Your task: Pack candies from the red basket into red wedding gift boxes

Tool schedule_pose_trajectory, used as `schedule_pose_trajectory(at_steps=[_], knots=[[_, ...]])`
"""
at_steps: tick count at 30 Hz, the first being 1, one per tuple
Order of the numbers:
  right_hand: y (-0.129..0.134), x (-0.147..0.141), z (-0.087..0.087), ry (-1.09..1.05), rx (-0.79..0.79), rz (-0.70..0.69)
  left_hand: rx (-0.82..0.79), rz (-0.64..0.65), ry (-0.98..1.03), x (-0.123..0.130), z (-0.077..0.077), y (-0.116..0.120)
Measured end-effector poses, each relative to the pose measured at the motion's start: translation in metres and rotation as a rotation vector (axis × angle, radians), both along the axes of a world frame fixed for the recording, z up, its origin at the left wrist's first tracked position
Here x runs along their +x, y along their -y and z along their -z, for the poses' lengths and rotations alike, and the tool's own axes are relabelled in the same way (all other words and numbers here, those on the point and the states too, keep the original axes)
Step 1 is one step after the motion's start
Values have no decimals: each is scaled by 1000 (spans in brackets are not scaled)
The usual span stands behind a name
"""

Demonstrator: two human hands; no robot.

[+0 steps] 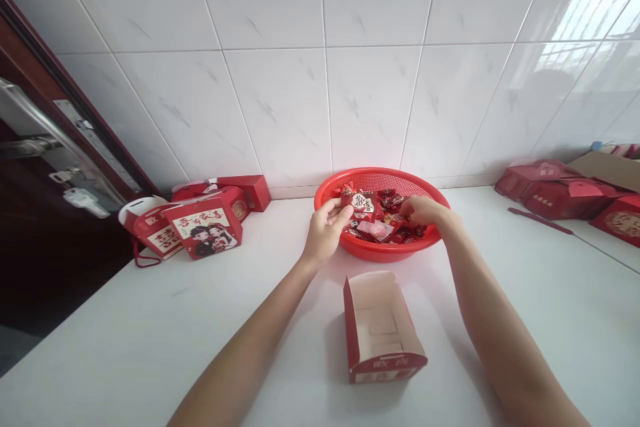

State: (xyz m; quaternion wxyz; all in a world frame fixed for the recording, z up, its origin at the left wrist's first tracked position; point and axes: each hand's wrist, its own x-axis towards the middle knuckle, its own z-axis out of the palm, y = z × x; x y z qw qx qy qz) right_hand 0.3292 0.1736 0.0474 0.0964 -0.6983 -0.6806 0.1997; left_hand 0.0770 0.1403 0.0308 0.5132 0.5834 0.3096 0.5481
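A red plastic basket (383, 256) filled with wrapped candies (376, 229) stands against the tiled wall. At its left rim, my left hand (326, 225) is closed on a red candy packet (361, 203) with a cream patch and dark characters. My right hand (423, 211) reaches over the right side into the candies; its fingertips are partly hidden among them, so what they grip, if anything, does not show. In front of the basket an open red cardboard box (385, 327) sits with its bare inside facing up.
Several red gift boxes (205, 227) stand at the left, near a dark door with keys (83, 199). More red boxes (555, 190) lie at the right, with a thin dark red strip (540, 221) beside them on the white table (200, 320).
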Motion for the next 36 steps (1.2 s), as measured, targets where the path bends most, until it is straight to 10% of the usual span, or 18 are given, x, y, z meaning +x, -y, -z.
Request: schedule_pose_trajectory(at_steps=[12, 24, 36], knots=[[-5, 8, 0, -151, 152, 137, -2, -27, -20, -1, 3, -2], [29, -21, -47, -686, 360, -79, 12, -17, -2, 0, 0, -1], [34, -45, -45, -616, 381, -101, 15, -27, 15, 0, 2, -3]])
